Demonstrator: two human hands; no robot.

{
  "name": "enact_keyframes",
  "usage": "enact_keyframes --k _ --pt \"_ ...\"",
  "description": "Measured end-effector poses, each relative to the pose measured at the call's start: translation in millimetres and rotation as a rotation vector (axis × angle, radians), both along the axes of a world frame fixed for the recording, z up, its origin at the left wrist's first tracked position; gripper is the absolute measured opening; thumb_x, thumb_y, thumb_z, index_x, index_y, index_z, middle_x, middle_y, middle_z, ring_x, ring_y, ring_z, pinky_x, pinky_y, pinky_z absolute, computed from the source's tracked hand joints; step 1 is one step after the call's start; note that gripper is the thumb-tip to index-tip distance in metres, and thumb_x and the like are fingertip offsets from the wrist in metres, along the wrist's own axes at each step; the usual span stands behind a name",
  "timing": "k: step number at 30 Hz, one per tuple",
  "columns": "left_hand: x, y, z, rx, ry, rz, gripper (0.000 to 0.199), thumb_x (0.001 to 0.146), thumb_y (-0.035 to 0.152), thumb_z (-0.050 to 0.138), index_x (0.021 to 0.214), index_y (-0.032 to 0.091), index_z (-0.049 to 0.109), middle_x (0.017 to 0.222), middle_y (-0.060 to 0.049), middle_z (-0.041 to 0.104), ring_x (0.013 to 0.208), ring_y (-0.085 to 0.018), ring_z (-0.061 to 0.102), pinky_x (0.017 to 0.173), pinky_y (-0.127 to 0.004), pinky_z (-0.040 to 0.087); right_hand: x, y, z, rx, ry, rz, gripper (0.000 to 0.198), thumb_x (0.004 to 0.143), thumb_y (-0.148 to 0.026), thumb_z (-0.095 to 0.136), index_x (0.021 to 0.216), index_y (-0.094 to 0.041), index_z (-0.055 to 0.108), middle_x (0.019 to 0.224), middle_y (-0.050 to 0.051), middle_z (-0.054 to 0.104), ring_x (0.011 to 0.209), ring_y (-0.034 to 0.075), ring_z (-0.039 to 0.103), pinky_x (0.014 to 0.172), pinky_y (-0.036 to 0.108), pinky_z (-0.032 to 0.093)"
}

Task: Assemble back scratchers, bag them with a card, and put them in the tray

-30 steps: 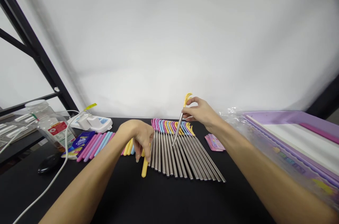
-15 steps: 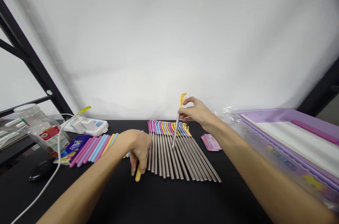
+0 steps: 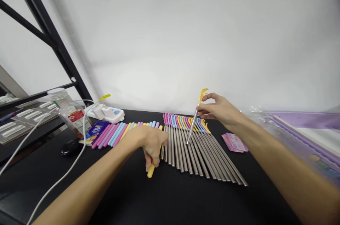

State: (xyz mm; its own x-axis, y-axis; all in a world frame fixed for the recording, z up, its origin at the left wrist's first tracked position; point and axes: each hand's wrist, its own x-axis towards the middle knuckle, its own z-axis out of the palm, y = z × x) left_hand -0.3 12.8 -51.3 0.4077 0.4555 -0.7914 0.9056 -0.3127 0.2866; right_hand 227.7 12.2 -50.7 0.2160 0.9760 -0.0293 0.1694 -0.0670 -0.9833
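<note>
My right hand (image 3: 216, 111) pinches a back scratcher rod (image 3: 192, 125) just below its yellow claw-shaped head (image 3: 203, 94). The rod is held tilted, claw end up, with its lower tip over the row of metal rods (image 3: 196, 157). Those rods lie side by side, with pink, blue and yellow claw heads (image 3: 183, 121) at the far end. On the left, my left hand (image 3: 154, 147) closes its fingers around a yellow handle tube (image 3: 151, 171) beside the row. More coloured handle tubes (image 3: 117, 134) lie farther left, some partly hidden behind my left hand and forearm.
At the left are a purple packet (image 3: 98, 130), a clear jar (image 3: 70, 111), a white power strip (image 3: 117, 113), a black mouse (image 3: 70, 147) and a white cable (image 3: 84, 125). Pink cards (image 3: 235, 142) lie right of the rods, near a lilac tray (image 3: 305, 117) and clear plastic.
The view has turned left, so everything sits farther right in the picture. Both hands keep their holds, on the yellow handle tube and the yellow-headed back scratcher rod.
</note>
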Motion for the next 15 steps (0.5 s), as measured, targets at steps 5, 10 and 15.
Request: enact_keyframes --k 5,10,15 --pt "-8 -1 7.3 -0.009 -0.024 0.024 0.054 0.066 0.009 0.07 0.109 0.017 0.037 0.05 0.002 0.064 0.07 -0.031 0.073 0.048 -0.026 0.056 1 2 -3 -0.013 0.025 0.001 0.034 0.07 -0.01 0.07 0.091 -0.023 0.047 0.074 0.003 0.069 0.065 0.014 0.067 0.06 0.022 0.058" --pt "-10 -4 -2.4 0.026 -0.06 0.046 0.048 0.068 0.011 0.066 0.108 0.016 0.04 0.059 -0.002 0.068 0.068 -0.028 0.073 0.048 -0.024 0.055 4 3 -4 -0.002 0.046 -0.007 0.033 0.068 -0.012 0.072 0.089 -0.024 0.049 0.074 0.003 0.069 0.066 0.015 0.067 0.062 0.023 0.06" --pt "-23 -13 6.5 0.033 -0.078 0.007 0.061 0.066 0.013 0.067 0.119 0.017 0.038 0.071 -0.002 0.07 0.061 -0.022 0.07 0.047 -0.023 0.051 6 4 -5 0.006 0.056 0.002 0.032 0.067 -0.012 0.073 0.087 -0.025 0.051 0.074 0.002 0.068 0.065 0.015 0.066 0.062 0.024 0.061"
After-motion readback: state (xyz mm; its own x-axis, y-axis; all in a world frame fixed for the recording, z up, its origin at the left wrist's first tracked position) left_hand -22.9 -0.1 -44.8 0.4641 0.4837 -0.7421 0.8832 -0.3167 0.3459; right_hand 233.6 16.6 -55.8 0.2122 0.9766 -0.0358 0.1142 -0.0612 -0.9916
